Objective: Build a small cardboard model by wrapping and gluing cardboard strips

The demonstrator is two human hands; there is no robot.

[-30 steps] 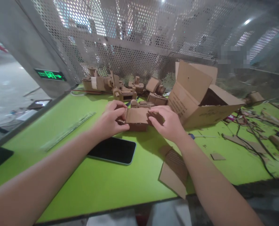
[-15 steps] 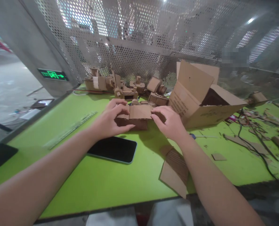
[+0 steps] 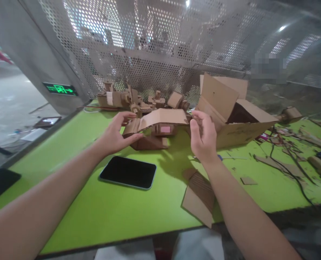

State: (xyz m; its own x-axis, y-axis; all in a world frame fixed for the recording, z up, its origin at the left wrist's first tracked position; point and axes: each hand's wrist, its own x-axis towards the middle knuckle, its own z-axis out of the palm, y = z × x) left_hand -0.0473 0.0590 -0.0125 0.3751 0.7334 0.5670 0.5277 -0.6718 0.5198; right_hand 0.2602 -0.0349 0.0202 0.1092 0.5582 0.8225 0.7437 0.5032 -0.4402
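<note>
A folded cardboard piece (image 3: 161,117) spans the gap between my hands, its left part sloping down and a pink patch showing on the part beneath it. My left hand (image 3: 118,134) grips its left end, with the thumb in front and the fingers behind. At the right end, my right hand (image 3: 205,139) holds the edge between thumb and fingers. Below the left part sits a low brown cardboard block (image 3: 149,143) on the green table (image 3: 117,213). A phone (image 3: 128,172) with a dark screen lies in front of my left hand.
An open cardboard box (image 3: 238,135) stands right of my right hand. Cardboard models (image 3: 117,97) line the back by the perforated metal panel (image 3: 160,68). A bent cardboard scrap (image 3: 198,202) lies near the front edge. Cables (image 3: 290,173) and scraps cover the right side.
The folded cardboard has been raised and tilted, and its sloping left part and the pink patch now show. My right hand has shifted right and turned more upright; my left hand has moved slightly left.
</note>
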